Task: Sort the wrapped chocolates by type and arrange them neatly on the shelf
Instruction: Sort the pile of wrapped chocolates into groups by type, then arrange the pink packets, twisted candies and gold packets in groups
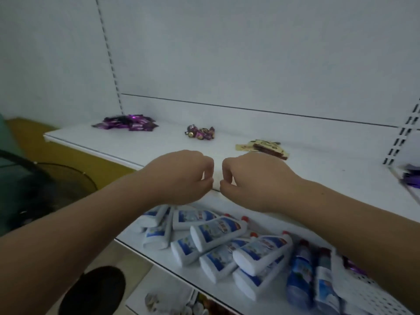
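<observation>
Three groups of wrapped chocolates lie on the white shelf (136,146). A heap of purple flat wrappers (127,123) sits at the back left. A small cluster of pink-and-gold twisted sweets (201,133) lies in the middle. Beige and brown flat bars (264,148) lie to the right. My left hand (181,176) and my right hand (252,178) hover side by side over the shelf's front edge, fingers curled, knuckles nearly touching. Nothing shows in either hand.
On the lower shelf (134,235) lie several white bottles with blue labels (218,233) and blue bottles (300,276). A purple packet (411,176) sits at the far right. A dark fan guard (45,185) stands at the left, and a dark shoe (95,292) is on the floor.
</observation>
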{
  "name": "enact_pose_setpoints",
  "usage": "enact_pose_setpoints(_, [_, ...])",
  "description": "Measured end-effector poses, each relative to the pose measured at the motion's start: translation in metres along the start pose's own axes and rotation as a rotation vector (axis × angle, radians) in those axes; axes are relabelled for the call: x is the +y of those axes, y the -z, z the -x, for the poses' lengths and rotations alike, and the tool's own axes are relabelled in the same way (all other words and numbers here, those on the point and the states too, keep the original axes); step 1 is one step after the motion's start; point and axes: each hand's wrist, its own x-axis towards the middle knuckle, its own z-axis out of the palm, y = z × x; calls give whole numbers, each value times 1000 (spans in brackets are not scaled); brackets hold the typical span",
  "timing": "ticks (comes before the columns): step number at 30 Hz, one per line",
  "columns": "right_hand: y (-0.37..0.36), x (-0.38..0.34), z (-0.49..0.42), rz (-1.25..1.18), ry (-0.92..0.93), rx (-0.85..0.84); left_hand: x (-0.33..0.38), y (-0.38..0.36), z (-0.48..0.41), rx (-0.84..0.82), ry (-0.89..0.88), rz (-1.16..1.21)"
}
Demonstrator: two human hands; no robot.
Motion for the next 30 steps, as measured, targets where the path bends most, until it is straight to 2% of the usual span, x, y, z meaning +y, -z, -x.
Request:
enact_pose_setpoints(7, [-19,-65,-88,2,73,21,-103,10,28,-3,117,-8])
enact_pose_setpoints(11, [-27,-83,-131,9,109,34,-149,10,27,-25,170,-54])
enact_pose_setpoints(14, [-35,-88,-160,12,125,33,-177,10,16,-61,198,4])
enact_pose_setpoints(24, [-61,-82,-261,87,98,34,-261,8,-43,-71,200,27])
enact_pose_setpoints(30, [-75,-85,-304,112,56,27,-309,6,-70,-63,137,72])
